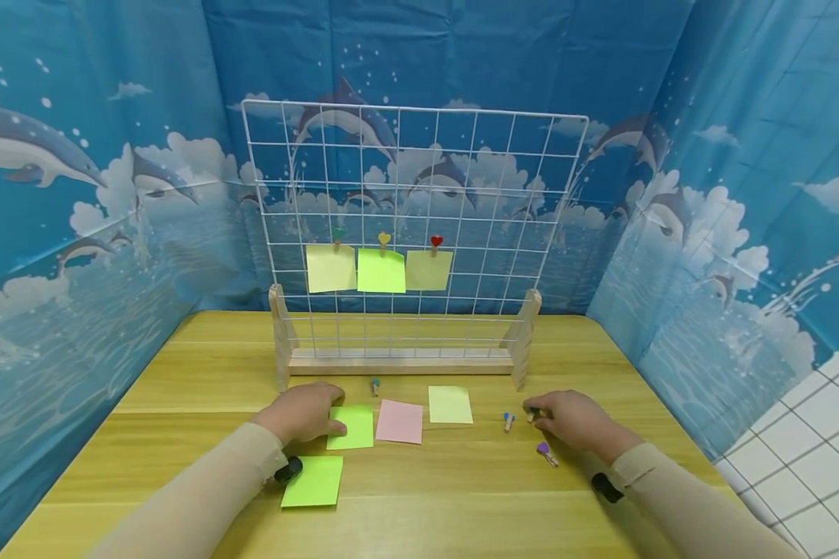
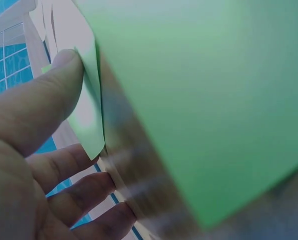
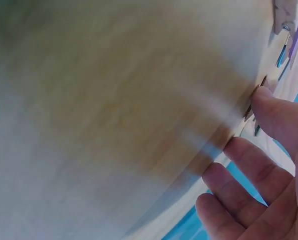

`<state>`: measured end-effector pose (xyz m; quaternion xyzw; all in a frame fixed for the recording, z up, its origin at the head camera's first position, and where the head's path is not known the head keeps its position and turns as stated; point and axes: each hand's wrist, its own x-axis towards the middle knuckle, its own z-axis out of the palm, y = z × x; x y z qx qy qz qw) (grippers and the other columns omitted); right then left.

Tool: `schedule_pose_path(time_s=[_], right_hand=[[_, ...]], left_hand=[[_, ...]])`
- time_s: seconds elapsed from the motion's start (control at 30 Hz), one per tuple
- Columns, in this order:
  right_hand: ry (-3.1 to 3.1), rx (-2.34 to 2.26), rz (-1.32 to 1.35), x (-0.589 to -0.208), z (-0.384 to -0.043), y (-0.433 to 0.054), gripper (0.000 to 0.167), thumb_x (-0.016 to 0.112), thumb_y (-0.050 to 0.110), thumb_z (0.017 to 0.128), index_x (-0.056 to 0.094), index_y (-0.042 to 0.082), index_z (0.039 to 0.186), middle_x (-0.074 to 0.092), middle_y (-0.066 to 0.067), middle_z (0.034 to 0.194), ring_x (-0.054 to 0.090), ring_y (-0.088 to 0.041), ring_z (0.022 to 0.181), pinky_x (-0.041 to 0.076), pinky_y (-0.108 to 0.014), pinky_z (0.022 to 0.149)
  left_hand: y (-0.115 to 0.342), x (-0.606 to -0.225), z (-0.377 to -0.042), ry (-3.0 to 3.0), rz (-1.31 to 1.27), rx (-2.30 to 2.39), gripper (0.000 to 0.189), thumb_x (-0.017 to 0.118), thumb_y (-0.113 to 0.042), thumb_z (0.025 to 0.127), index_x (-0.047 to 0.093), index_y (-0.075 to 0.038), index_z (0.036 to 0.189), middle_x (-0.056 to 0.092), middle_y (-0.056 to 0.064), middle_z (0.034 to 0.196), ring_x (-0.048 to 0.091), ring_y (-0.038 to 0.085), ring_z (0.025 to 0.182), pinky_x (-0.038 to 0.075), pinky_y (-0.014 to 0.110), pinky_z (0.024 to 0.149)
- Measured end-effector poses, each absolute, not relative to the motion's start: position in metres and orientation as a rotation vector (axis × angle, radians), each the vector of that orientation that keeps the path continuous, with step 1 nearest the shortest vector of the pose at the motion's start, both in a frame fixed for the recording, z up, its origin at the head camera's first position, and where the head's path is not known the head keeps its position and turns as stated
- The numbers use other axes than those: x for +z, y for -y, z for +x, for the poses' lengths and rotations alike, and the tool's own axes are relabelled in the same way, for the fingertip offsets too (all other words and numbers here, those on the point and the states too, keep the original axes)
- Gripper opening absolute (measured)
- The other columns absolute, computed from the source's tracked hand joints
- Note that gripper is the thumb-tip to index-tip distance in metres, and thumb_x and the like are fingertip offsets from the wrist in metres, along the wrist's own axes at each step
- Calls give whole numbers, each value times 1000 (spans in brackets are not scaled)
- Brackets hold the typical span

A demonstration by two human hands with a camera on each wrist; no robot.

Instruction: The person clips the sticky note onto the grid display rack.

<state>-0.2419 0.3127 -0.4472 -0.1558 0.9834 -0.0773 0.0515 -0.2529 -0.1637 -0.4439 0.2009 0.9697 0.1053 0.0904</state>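
In the head view my left hand [image 1: 306,413] pinches the left side of a bright green sticky note [image 1: 353,428] on the table. The left wrist view shows the thumb [image 2: 64,75] on the note's face, with one corner curling up. A second green note [image 1: 315,483] lies under the left wrist. At the right, my right hand [image 1: 572,419] pinches a small wooden clothespin [image 1: 531,413] with a dark top between thumb and index finger, low over the table. Near it lie a blue-topped clothespin [image 1: 508,421] and a purple-heart clothespin [image 1: 547,453].
A white wire grid [image 1: 419,182] stands upright on a wooden base [image 1: 400,365]. Three notes hang on it from heart clothespins, the middle one bright green [image 1: 381,272]. A pink note [image 1: 399,421], a pale yellow note [image 1: 450,404] and a teal-topped clothespin [image 1: 374,386] lie before it.
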Motion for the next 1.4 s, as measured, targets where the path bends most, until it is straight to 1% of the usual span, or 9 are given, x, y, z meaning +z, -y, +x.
schedule_pose_path(time_s=[0.07, 0.13, 0.17, 0.27, 0.33, 0.5, 0.77, 0.97, 1.4], right_hand=[[-3000, -208, -482, -448, -242, -312, 33, 75, 18, 98, 75, 14, 131, 76, -1, 98, 59, -12, 79, 54, -37, 74], [-3005, -189, -486, -447, -242, -311, 30, 75, 17, 98, 77, 14, 128, 78, -5, 110, 66, -15, 88, 58, -43, 82], [-3005, -177, -492, -447, -242, -311, 29, 75, 17, 98, 77, 14, 127, 79, -6, 114, 69, -17, 93, 59, -45, 85], [-3009, -160, -504, -445, -240, -309, 26, 75, 17, 97, 79, 14, 123, 79, -7, 118, 74, -27, 104, 60, -50, 92], [-3010, -151, -518, -445, -240, -309, 24, 76, 16, 97, 79, 14, 121, 79, -6, 118, 74, -30, 107, 60, -52, 94], [-3014, -133, -548, -446, -240, -310, 22, 77, 16, 96, 81, 13, 117, 79, -5, 117, 75, -30, 107, 59, -52, 95], [-3017, -90, -596, -444, -240, -311, 19, 77, 16, 95, 82, 14, 113, 80, -6, 115, 75, -31, 105, 60, -51, 93], [-3013, -74, -620, -443, -242, -310, 18, 77, 16, 95, 83, 14, 112, 80, -1, 109, 75, -26, 98, 61, -46, 89], [-3023, -69, -628, -447, -243, -311, 18, 77, 15, 95, 84, 15, 111, 81, 1, 106, 75, -23, 94, 62, -44, 86]], left_hand=[[163, -444, -252, -2886, 596, 327, 62, 82, -45, 91, 66, -7, 137, 69, 10, 137, 67, 30, 125, 53, 49, 109], [162, -443, -251, -2891, 592, 331, 61, 83, -45, 91, 67, -8, 136, 70, 10, 135, 67, 30, 123, 53, 49, 108], [162, -444, -250, -2892, 588, 334, 61, 83, -45, 90, 67, -8, 136, 70, 9, 135, 67, 29, 123, 53, 48, 108], [161, -443, -250, -2893, 575, 345, 59, 84, -44, 90, 67, -9, 135, 71, 8, 133, 68, 27, 120, 54, 47, 107], [161, -444, -250, -2892, 569, 351, 58, 84, -44, 89, 68, -10, 134, 71, 7, 132, 68, 26, 118, 55, 47, 106], [161, -445, -252, -2887, 557, 366, 55, 85, -43, 89, 69, -12, 131, 72, 5, 128, 69, 24, 113, 56, 47, 103], [160, -445, -252, -2892, 559, 363, 50, 85, -43, 88, 70, -13, 125, 74, 3, 119, 68, 18, 99, 57, 45, 97], [159, -446, -252, -2894, 550, 361, 47, 86, -42, 88, 70, -14, 121, 74, 2, 114, 65, 16, 91, 58, 43, 93], [159, -444, -253, -2901, 570, 356, 40, 86, -41, 88, 70, -15, 114, 72, 0, 103, 61, 14, 84, 57, 40, 87]])
